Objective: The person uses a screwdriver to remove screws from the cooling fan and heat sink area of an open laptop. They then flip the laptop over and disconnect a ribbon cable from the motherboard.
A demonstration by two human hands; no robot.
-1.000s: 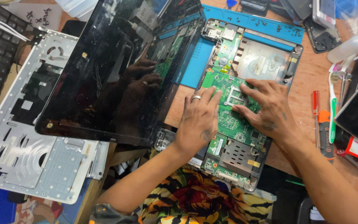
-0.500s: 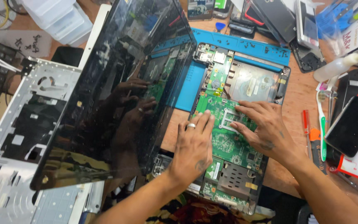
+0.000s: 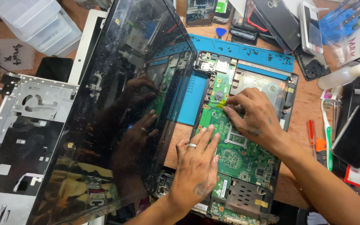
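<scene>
An opened laptop base lies on a blue work mat (image 3: 246, 52), its green motherboard (image 3: 246, 160) bare. My left hand (image 3: 196, 164), a ring on one finger, rests flat on the board's lower left part with fingers spread. My right hand (image 3: 255, 118) lies higher on the board, fingertips pinched at a small yellow tape piece (image 3: 221, 106) by a round coin cell (image 3: 218, 95). The laptop's dark glossy screen (image 3: 117, 112) stands tilted up at the left and mirrors both hands.
A grey laptop palm-rest frame (image 3: 17, 137) lies at far left. Phones (image 3: 357, 135) and phone parts crowd the back and right edge. A white squeeze bottle (image 3: 342, 77), a toothbrush (image 3: 328, 133) and red-handled screwdrivers (image 3: 312, 133) lie at right. Clear plastic boxes (image 3: 34, 23) stand back left.
The view has shifted so the laptop sits lower in frame. My right hand has moved up the board to the yellow tape by the coin cell. My left hand stays flat.
</scene>
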